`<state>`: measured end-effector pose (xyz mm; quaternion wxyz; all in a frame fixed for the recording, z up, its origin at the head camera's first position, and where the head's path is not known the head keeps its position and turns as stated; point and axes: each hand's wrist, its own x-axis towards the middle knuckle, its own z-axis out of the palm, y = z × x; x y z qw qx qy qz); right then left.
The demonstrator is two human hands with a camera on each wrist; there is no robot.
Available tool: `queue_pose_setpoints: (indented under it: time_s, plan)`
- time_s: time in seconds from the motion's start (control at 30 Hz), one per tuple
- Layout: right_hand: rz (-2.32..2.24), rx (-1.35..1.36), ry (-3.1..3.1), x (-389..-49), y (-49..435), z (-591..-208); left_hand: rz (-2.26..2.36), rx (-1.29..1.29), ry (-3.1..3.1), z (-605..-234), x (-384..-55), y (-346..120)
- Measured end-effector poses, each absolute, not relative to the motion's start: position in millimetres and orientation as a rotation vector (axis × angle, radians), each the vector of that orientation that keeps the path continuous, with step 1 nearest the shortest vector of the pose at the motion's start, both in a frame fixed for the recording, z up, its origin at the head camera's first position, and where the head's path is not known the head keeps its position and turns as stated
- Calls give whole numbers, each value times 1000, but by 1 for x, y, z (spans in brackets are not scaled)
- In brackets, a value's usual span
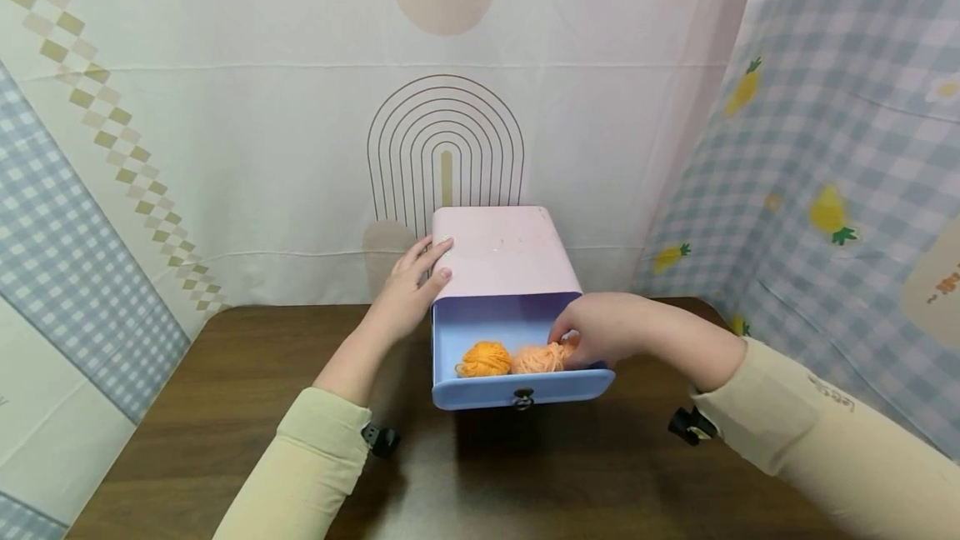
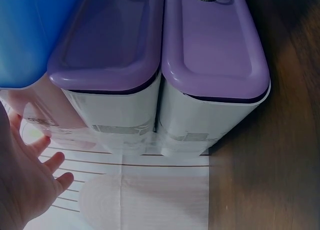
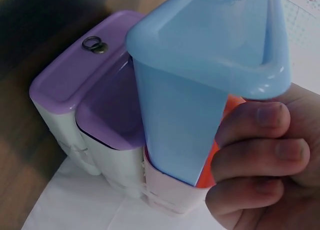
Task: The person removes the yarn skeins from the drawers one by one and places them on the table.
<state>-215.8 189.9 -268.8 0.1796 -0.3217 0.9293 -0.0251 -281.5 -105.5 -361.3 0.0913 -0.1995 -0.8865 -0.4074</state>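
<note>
A pink drawer cabinet has its blue top drawer pulled out. Inside the drawer lie an orange yarn ball and, to its right, a peach yarn ball. My right hand reaches over the drawer's right side and pinches the peach ball, its fingertips partly hidden in the strands. In the right wrist view, curled fingers show beside the drawer's blue wall. My left hand rests on the cabinet's upper left edge, fingers loosely spread.
Two purple drawer fronts with ring pulls sit below the blue drawer, both pushed in. The cabinet stands on a dark wooden table, close to a patterned cloth backdrop. Checked cloth hangs on the right.
</note>
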Motion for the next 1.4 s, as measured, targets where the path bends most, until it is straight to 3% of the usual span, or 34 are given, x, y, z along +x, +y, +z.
queue_pose_setpoints:
  time_s: [0.4,1.0,1.4]
  plan:
    - [-309,-676,2641,-212,200,-255,-1231,-596,-2633,-360,-281,-105]
    - [-641,-623,2695,-209,245,-228,-1240,-589,-2641,-359,-281,-105]
    - [-769,-469,2711,-209,295,-240,-1241,-598,-2628,-361,-281,-105]
